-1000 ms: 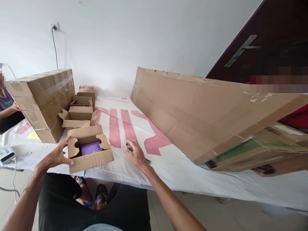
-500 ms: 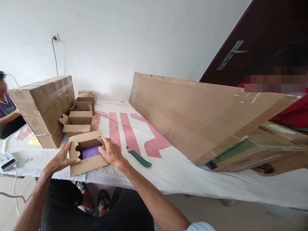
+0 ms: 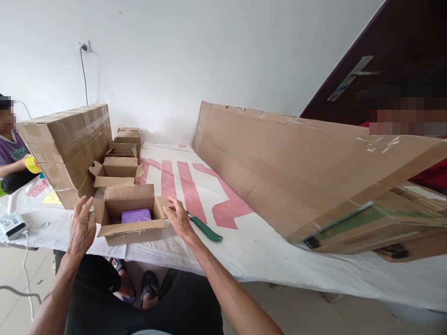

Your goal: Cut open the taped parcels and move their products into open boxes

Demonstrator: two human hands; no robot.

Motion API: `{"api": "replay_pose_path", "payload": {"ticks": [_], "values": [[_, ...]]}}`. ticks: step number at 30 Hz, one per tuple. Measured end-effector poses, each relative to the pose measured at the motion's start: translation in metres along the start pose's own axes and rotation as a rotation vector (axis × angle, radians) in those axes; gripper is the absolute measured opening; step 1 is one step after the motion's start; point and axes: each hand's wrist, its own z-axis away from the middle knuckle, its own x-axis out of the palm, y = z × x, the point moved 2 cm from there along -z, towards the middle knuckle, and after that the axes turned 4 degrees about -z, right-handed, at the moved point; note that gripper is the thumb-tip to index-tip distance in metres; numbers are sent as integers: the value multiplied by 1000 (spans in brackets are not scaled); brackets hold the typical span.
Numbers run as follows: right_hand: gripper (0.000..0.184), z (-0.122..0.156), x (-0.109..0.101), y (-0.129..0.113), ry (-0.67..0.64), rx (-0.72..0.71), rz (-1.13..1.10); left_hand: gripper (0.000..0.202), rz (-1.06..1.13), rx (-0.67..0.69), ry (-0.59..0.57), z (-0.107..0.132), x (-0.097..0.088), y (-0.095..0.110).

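Note:
A small cardboard box (image 3: 131, 230) sits at the table's near edge with all its flaps spread open, and a purple packet (image 3: 136, 215) lies inside. My left hand (image 3: 82, 228) is at the box's left flap, fingers extended. My right hand (image 3: 179, 218) presses the right flap outward with its fingers stretched. A green-handled cutter (image 3: 205, 229) lies on the white cloth just right of my right hand.
Several more small open boxes (image 3: 117, 170) line up behind the first. Stacked taped cartons (image 3: 66, 139) stand at the left, beside a seated person (image 3: 12, 153). A long flat cardboard carton (image 3: 296, 172) lies across the right. A small white device (image 3: 12, 224) rests far left.
My right hand left the cutter on the cloth and came to the box. Both hands folded the box's flaps outward, so the purple packet now shows fully.

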Motion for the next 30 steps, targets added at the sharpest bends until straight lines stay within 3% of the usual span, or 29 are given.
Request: {"api": "replay_pose_path", "payload": {"ticks": [2,5,9,12,16,20,25,30], "values": [[51,3,0,-2,5,-148,88,44,-156,81,-18,6,-6,0],[45,5,-1,-5,-26,-259,190,55,-293,83,-166,17,-7,-2],[47,7,-1,-3,-124,-210,244,85,-297,57,-345,32,-1,-9],[48,9,0,-5,-198,-152,224,101,-260,58,-408,38,3,-11],[49,18,-1,-14,-266,-104,159,109,-195,92,-407,48,4,-9],[50,27,-4,-22,-279,-145,140,108,-130,147,-360,58,4,-5],[41,17,-9,-31,-176,-276,379,104,-109,170,-351,58,7,-6],[30,4,0,-74,-220,-501,601,88,-175,139,-352,53,10,-8]]}}
